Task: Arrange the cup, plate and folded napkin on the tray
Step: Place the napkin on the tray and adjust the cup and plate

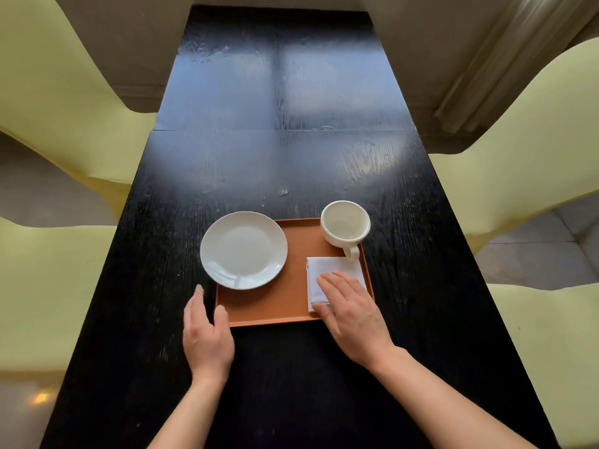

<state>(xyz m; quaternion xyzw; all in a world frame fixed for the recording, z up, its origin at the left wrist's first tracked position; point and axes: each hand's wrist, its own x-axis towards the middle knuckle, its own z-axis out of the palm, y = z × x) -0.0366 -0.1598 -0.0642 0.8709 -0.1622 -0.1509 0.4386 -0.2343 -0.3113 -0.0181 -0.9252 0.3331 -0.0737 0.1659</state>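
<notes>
An orange-brown tray (285,306) lies on the black table. A white plate (243,250) sits over the tray's far left corner, overhanging its left and far edges. A cream cup (345,226) stands at the far right corner, handle toward me. A folded white napkin (327,270) lies in the near right part of the tray. My right hand (351,311) rests flat on the napkin, fingers spread, thumb at its near edge. My left hand (205,332) hovers at the tray's near left corner, fingers apart, holding nothing.
The long black wooden table (282,150) stretches away from me. Pale yellow chairs (518,163) flank both sides. A beige wall and a curtain (505,59) are at the far end.
</notes>
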